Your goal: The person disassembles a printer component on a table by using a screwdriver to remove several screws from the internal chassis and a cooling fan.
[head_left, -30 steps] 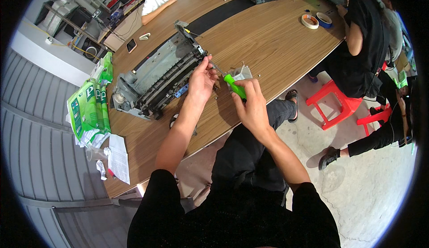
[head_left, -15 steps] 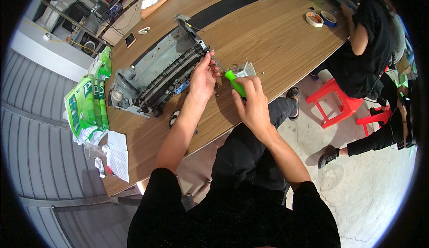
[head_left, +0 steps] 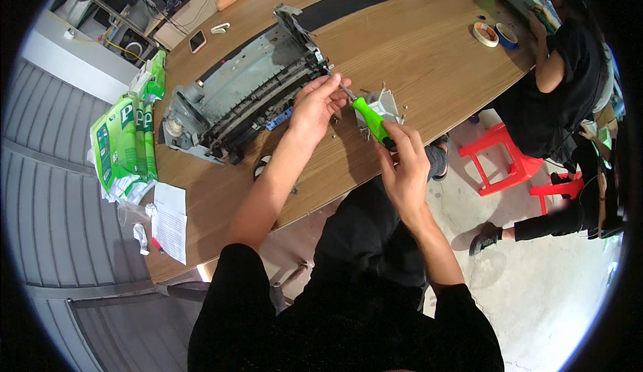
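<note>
My right hand (head_left: 407, 164) grips the rear of a screwdriver (head_left: 370, 119) with a bright green handle and black end. The screwdriver points up and left, its metal shaft reaching the fingertips of my left hand (head_left: 317, 107). There the thumb and forefinger pinch together at the tip; whatever they hold is too small to make out. Just left of these fingers stands a stripped printer chassis (head_left: 244, 81), a grey metal body with black rollers and a blue part (head_left: 279, 118) along its near side. Beneath the screwdriver lies a pale, finned block (head_left: 383, 102), partly covered by the handle.
Several tiny screws are scattered on the wooden table (head_left: 415, 57). Green packs (head_left: 119, 137) and a printed sheet (head_left: 170, 228) lie left; a phone (head_left: 197, 41) lies beyond. Tape rolls (head_left: 485, 34) sit far right, near a seated person (head_left: 562, 77) and red stools (head_left: 506, 158).
Both hands and the screwdriver have shifted right relative to the chassis, and the tip is farther from its corner. My right hand has slid back toward the handle's end. The view has turned slightly.
</note>
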{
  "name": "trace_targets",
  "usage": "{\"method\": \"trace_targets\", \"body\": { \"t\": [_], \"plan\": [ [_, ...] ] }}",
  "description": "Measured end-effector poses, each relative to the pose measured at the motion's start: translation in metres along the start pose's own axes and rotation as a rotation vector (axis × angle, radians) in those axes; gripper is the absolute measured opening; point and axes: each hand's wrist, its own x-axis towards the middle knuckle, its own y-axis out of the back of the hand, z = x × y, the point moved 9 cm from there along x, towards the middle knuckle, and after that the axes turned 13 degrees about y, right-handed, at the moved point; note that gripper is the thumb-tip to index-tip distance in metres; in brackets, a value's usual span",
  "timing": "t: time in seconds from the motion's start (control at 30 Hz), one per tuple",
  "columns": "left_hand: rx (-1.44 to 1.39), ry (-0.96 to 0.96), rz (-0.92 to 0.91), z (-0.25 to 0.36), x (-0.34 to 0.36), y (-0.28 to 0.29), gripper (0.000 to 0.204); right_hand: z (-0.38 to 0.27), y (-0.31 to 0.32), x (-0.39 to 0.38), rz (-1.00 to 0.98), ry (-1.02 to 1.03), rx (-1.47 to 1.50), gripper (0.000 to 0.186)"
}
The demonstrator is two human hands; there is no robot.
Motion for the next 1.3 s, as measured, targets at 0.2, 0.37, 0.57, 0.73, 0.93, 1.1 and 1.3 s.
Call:
{"method": "trace_targets", "body": {
  "t": [0.2, 0.37, 0.57, 0.73, 0.93, 1.1, 1.3],
  "plan": [
    [-0.121, 0.026, -0.085, 0.010, -0.011, -0.011, 0.019, 0.029, -0.019, -0.002, -0.007, -0.549, 0.485, 0.040],
    [-0.050, 0.030, -0.094, 0.009, -0.010, -0.005, 0.021, 0.011, -0.009, 0.004, -0.036, -0.163, 0.055, 0.046],
    [-0.088, 0.015, -0.098, 0.010, -0.013, -0.008, 0.023, 0.020, -0.014, 0.007, -0.132, -0.436, 0.042, 0.032],
    [-0.044, 0.054, -0.107, 0.005, -0.013, -0.012, 0.021, 0.021, -0.018, 0.005, -0.088, -0.284, 0.085, 0.032],
    [-0.085, 0.052, -0.166, 0.006, -0.008, -0.016, 0.020, 0.001, -0.006, 0.017, -0.079, -0.091, -0.115, 0.033],
    [-0.073, 0.055, -0.148, 0.007, -0.008, -0.016, 0.020, 0.057, -0.021, 0.011, -0.209, -0.640, 0.272, 0.038],
    [0.004, 0.016, -0.117, 0.010, -0.008, -0.008, 0.022, 0.015, -0.012, 0.023, -0.162, -0.206, -0.110, 0.035]
  ]
}}
